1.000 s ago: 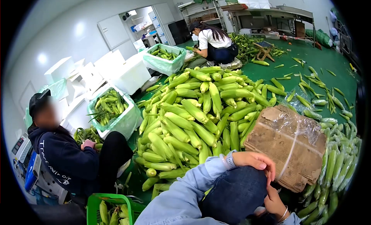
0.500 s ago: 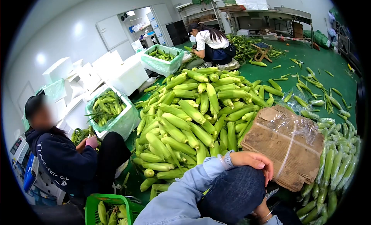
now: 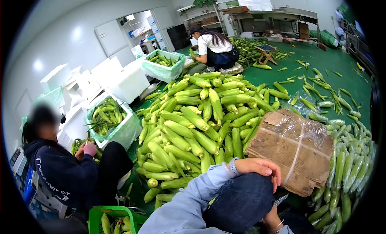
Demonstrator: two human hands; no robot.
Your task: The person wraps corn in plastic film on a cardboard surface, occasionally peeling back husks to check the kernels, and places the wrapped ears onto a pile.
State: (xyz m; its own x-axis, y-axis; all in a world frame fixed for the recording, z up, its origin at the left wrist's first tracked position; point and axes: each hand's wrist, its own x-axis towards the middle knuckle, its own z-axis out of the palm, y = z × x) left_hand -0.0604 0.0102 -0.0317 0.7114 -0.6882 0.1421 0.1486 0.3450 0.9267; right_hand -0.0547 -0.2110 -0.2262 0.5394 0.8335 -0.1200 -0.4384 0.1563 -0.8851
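My left hand (image 3: 260,168) lies over my denim-covered knee (image 3: 240,199), its fingers stretched out and holding nothing. Lower down, my right hand (image 3: 272,218) shows only in part beside the same leg, with a bracelet at the wrist and its fingers hidden by the knee. A small shiny, pointed piece (image 3: 281,199) sticks out just above it; what it is I cannot make out. Beyond my knee rises a big pile of corn cobs (image 3: 189,129) in green husks. Nearest my left hand is a tied stack of flattened cardboard (image 3: 291,153) with clear plastic on top.
Wrapped cobs (image 3: 348,173) lie at right. A green crate (image 3: 96,218) of corn stands at lower left. One co-worker (image 3: 60,173) sits at left by a lined foam box (image 3: 130,121); another person (image 3: 217,49) squats behind the pile. Loose husks (image 3: 317,87) litter the floor.
The view has shifted slightly, so the scene sits a little further left. The co-worker at left has raised their head and hands somewhat. My hands stay in place.
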